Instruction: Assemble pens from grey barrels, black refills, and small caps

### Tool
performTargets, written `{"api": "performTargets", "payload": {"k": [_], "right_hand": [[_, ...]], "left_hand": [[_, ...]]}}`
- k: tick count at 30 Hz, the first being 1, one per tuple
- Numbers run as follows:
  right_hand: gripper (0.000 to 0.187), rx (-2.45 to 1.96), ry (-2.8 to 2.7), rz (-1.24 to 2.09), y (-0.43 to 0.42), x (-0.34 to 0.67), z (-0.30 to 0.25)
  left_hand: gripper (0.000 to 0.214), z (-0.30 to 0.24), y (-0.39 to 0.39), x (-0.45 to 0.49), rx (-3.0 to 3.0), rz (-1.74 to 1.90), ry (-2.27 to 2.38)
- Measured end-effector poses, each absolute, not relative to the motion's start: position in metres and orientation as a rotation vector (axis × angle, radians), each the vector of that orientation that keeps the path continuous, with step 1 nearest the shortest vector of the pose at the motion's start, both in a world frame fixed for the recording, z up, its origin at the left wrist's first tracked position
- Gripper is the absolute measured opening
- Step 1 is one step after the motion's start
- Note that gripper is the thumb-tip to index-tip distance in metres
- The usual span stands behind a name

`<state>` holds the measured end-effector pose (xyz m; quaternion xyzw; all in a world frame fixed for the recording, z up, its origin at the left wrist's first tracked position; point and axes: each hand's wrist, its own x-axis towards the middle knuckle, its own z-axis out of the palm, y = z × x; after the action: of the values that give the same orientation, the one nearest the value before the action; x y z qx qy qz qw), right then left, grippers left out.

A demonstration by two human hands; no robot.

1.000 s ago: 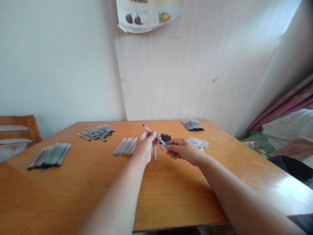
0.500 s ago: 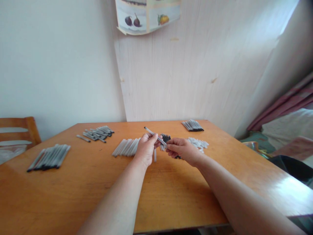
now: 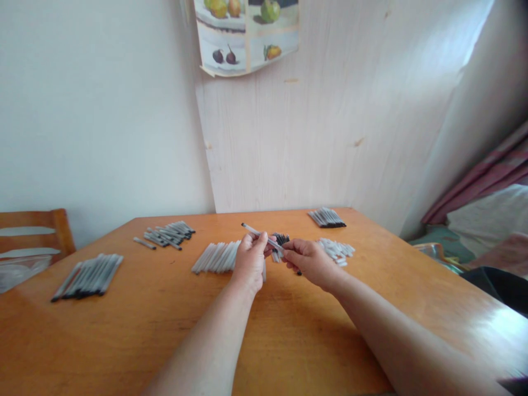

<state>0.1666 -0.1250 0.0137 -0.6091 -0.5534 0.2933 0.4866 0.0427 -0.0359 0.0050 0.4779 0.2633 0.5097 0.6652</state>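
My left hand (image 3: 250, 262) is closed around a thin grey pen (image 3: 252, 231) that slants up to the left above the wooden table (image 3: 124, 330). My right hand (image 3: 310, 260) pinches the pen's lower right end, fingers curled. Both hands hover over the table's middle. Just left of my left hand lies a row of white pen barrels (image 3: 215, 256). Behind the hands sits a small pile of black pieces (image 3: 282, 238), partly hidden. To the right of my right hand lies a heap of small white parts (image 3: 339, 249).
Finished grey pens lie in bundles at the near left (image 3: 88, 268), the far left (image 3: 168, 233) and the far right (image 3: 327, 216). A wooden chair (image 3: 33, 236) stands left of the table. A fruit poster (image 3: 246, 33) hangs on the wall. Bedding (image 3: 490, 209) lies at the right.
The camera tilted up a little, so the table and hands sit lower in view. The hands keep the same hold on the pen, drawn slightly closer together.
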Motion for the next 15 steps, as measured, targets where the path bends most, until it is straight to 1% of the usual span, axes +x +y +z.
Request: {"api": "performTargets", "payload": {"k": [6,15], "right_hand": [[0.020,-1.495,-1.365,0.605,-0.1241,0.1665,0.0124],[0.020,-1.502,-1.385,0.584,-0.1247,0.1650,0.0129]], "left_hand": [[0.031,0.0062,-0.0394,0.0439,1.056,1.184,0.592],[0.035,0.0053,-0.0408,0.0444,1.025,1.176,0.582]]}}
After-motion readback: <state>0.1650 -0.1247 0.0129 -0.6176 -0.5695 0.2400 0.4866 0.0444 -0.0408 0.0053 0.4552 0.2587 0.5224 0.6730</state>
